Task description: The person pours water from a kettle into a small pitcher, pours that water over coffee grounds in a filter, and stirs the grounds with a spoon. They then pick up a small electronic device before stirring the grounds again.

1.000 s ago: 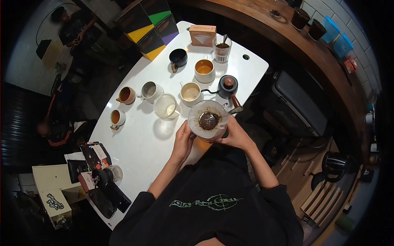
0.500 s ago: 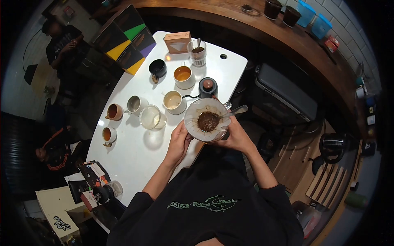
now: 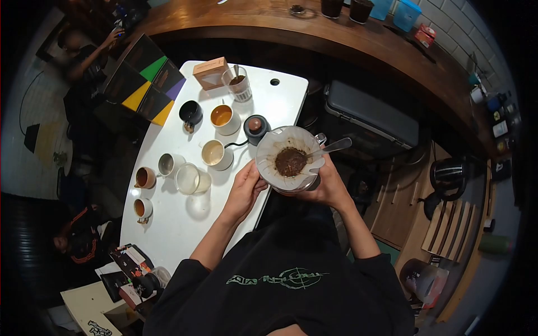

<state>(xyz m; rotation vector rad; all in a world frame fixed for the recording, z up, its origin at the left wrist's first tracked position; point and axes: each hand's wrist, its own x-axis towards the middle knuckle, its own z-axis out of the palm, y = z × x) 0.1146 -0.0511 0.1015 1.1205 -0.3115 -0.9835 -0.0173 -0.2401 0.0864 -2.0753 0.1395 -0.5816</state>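
Observation:
In front of my chest I hold a coffee dripper (image 3: 269, 175) lined with a paper filter (image 3: 278, 144). Dark wet coffee grounds (image 3: 291, 162) lie in the filter, and a metal spoon (image 3: 338, 145) leans out to the right. My left hand (image 3: 246, 187) is closed against the dripper's left side. Round its right and lower side wraps my right hand (image 3: 329, 189), its fingers partly hidden underneath. What sits below the dripper is mostly hidden. Just beyond it, a dark gooseneck kettle (image 3: 256, 132) stands on the white table (image 3: 224, 235).
On the table are several cups, including a white cup (image 3: 217, 155), an orange-lined cup (image 3: 225, 119) and a black cup (image 3: 190, 113). A clear glass vessel (image 3: 189, 180), a spooned glass (image 3: 237, 85) and a small box (image 3: 210, 73) stand there too. A person (image 3: 84, 61) is at upper left.
My view has shifted, so the table and cups appear further left. The dripper stays in both hands, now past the table's right edge. The person at upper left has raised an arm.

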